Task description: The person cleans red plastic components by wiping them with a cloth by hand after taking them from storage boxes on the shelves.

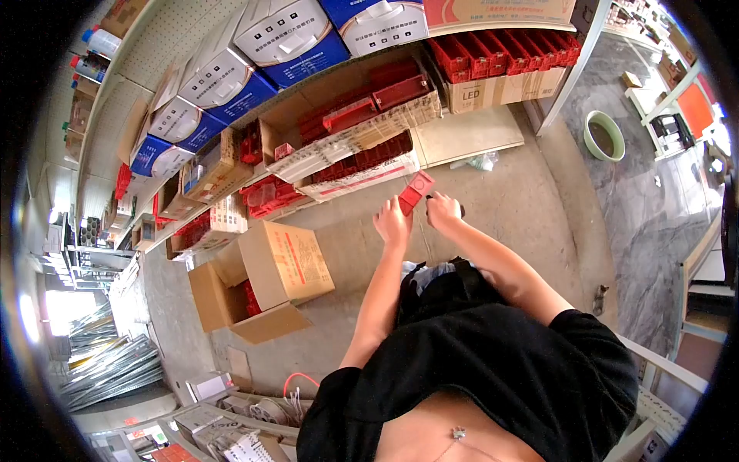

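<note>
Between the fingers of my left hand (392, 223) is a red plastic electrical box (416, 192), held tilted out in front of me above the floor. A round outline shows on its face. My right hand (444, 212) is just right of it, fingers curled round a small dark handle (462, 209). Whatever the handle belongs to is mostly hidden by the fingers. Below and to the left, an open cardboard carton (286, 266) stands on the floor with red plastic pieces (252, 299) inside.
Shelving ahead carries cartons of red plastic boxes (385, 92) and blue-and-white packages (281, 38). A green bucket (603, 136) stands on the right. What looks like a small cat (600, 299) is on the floor. Bundled metal lengths (115, 366) lie at left.
</note>
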`<action>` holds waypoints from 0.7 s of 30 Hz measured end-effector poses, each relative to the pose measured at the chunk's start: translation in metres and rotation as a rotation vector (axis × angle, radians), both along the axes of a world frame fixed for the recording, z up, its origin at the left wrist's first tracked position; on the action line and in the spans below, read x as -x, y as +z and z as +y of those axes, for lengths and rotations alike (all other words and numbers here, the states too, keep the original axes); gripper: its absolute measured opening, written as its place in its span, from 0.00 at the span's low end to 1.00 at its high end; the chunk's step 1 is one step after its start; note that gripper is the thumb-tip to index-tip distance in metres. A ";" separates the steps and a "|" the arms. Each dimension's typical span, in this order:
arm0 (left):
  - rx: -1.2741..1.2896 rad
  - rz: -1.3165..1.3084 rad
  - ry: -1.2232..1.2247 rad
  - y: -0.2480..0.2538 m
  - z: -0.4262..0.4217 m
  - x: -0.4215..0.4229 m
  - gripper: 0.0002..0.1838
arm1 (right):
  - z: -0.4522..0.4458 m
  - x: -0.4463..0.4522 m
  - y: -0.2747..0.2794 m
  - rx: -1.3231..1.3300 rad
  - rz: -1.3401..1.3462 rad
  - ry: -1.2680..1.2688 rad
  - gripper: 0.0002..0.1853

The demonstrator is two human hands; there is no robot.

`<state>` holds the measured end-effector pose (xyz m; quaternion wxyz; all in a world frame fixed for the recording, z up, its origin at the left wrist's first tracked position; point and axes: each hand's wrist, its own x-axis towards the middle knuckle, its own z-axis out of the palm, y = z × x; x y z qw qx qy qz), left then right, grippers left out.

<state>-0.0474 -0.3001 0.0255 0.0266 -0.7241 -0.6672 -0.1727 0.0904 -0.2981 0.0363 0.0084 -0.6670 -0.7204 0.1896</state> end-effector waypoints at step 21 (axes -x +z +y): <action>0.130 0.019 -0.128 -0.008 -0.017 -0.004 0.17 | 0.004 0.013 0.002 -0.133 0.072 0.098 0.12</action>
